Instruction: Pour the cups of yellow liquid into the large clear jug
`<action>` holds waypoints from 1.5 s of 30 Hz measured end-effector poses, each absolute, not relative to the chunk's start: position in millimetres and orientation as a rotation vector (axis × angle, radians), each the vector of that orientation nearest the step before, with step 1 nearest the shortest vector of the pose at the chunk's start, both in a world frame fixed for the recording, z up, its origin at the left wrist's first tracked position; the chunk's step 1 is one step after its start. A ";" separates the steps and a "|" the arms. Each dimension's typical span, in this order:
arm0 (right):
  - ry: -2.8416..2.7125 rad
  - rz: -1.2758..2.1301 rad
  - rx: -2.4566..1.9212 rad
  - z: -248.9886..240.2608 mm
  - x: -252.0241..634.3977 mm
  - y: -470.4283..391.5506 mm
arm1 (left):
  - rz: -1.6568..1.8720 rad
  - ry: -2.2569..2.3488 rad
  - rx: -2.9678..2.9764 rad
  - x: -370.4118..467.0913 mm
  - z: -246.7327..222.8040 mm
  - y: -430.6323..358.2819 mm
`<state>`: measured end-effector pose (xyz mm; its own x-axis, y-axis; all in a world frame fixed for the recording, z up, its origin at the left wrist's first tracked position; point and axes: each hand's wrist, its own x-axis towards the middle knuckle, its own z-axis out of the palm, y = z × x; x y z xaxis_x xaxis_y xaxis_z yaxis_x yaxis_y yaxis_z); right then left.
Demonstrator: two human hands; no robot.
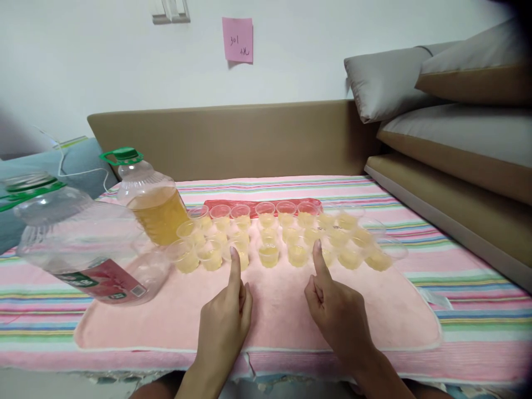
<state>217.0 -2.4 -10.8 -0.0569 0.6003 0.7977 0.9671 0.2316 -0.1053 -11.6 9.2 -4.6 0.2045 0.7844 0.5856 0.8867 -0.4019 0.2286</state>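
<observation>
Filled cups (269, 255) stood on the far half of the pink mat (282, 316).
Over its near half, the left hand (222, 316) and right hand (338, 313) pointed index fingers, otherwise closed, gripping nothing visible; two bottles (160, 216) stood at its left.

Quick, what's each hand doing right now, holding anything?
Left hand: mostly closed, index finger extended toward the cups; no held object visible.
Right hand: mostly closed, index finger extended likewise; no held object visible.
</observation>
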 end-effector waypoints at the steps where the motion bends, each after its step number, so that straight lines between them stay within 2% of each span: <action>1: -1.755 -0.659 -1.497 -11.2 215.7 -3.1 | -0.954 -1.608 -2.304 -11.4 -4.6 9.1; 4: -1.783 -0.787 -1.703 -14.8 208.4 -6.6 | -0.821 -1.539 -2.231 -10.3 -4.4 7.7; 9: -1.842 -0.787 -1.964 -23.7 194.4 -11.3 | -0.595 -1.513 -2.156 -8.7 -6.0 3.2; 16: -1.871 -0.726 -2.002 -23.9 192.9 -10.4 | -0.498 -1.645 -2.203 -10.6 -10.3 4.7; 21: -1.852 -0.682 -1.962 -25.6 196.2 -8.9 | -0.395 -1.979 -2.299 -10.8 -6.5 5.9; 25: -1.784 -0.459 -1.823 -24.1 203.1 -7.2 | -0.692 -2.070 -2.424 -10.5 -2.3 6.4; 32: -1.552 0.494 -1.341 -4.0 204.6 -13.8 | -1.811 -1.959 -2.627 -2.3 2.6 0.3; 35: -1.349 0.760 -1.252 6.3 201.3 -18.6 | -2.216 -1.962 -2.549 1.2 4.8 -2.6; 38: -1.221 0.852 -1.232 14.9 199.6 -22.0 | -2.357 -2.002 -2.471 1.2 6.0 -3.3; 45: -1.158 0.872 -1.225 18.9 199.5 -23.0 | -2.362 -2.060 -2.408 0.3 6.5 -2.2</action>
<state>199.5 -23.0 18.9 0.2295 0.9554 0.1860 0.0852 0.1706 -0.9816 0.3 -2.2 6.5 -0.0619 0.9696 0.2368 0.1029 -0.2298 0.9678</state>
